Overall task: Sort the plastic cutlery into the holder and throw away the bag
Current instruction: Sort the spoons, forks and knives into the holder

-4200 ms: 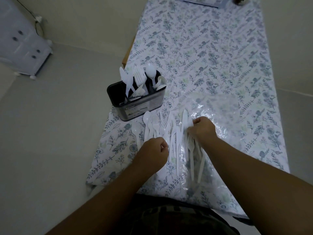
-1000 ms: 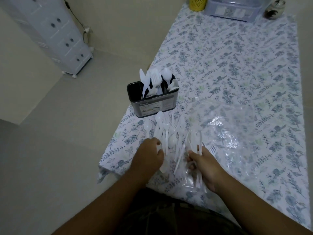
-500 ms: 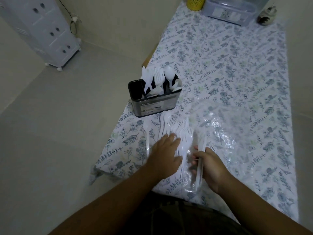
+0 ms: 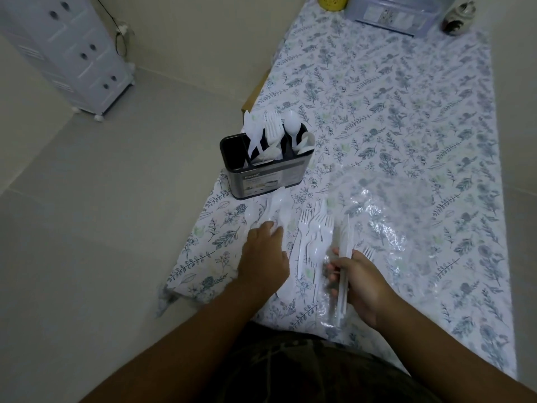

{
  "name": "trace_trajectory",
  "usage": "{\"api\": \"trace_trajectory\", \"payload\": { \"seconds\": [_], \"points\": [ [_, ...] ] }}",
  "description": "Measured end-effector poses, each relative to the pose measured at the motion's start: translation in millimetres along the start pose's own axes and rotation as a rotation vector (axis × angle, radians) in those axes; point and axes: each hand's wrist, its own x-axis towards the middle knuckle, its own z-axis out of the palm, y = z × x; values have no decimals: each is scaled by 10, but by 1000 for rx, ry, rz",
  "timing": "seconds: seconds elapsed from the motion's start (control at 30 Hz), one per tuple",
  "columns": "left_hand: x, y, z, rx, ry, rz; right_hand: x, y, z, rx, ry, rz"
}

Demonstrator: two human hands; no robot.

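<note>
A black cutlery holder (image 4: 263, 181) stands near the table's left edge, with white knives, forks and spoons upright in its compartments. Loose white forks and spoons (image 4: 315, 234) lie on the floral tablecloth in front of it. My left hand (image 4: 266, 257) lies flat with straight fingers on the spoons at the left of the pile. My right hand (image 4: 359, 282) grips a bundle of white knives (image 4: 344, 251), handles toward me. The clear plastic bag (image 4: 386, 225) is spread flat to the right of the cutlery.
The table (image 4: 406, 112) runs away from me under a floral cloth. At its far end stand a yellow cup (image 4: 332, 1), a clear plastic box (image 4: 389, 16) and a small round jar (image 4: 457, 18). A white drawer unit (image 4: 72, 53) stands on the floor, left.
My left hand has slid left onto the spoons, fingers still flat. My right hand keeps its grip on the knives, which it gathered during the last second.
</note>
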Motion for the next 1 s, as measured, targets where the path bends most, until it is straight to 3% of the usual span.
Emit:
{"api": "trace_trajectory", "payload": {
  "seconds": [0.1,0.23,0.37,0.57,0.77,0.93,1.0],
  "points": [
    [-30,33,30,-78,-16,106,4,15,-14,-4,-11,1],
    [-31,29,59,-243,49,-61,-6,18,-41,15,-26,5],
    [41,49,33,-241,-6,-171,1,25,-52,35,-25,22],
    [149,145,64,-183,-34,-106,2,35,-57,32,-30,23],
    [169,113,20,-146,183,-44,29,47,-107,66,-5,20],
    [92,229,153,-64,-42,68,48,54,-141,81,-4,19],
    [96,194,171,-109,-29,72,63,49,-163,90,-13,23]
  ]
}}
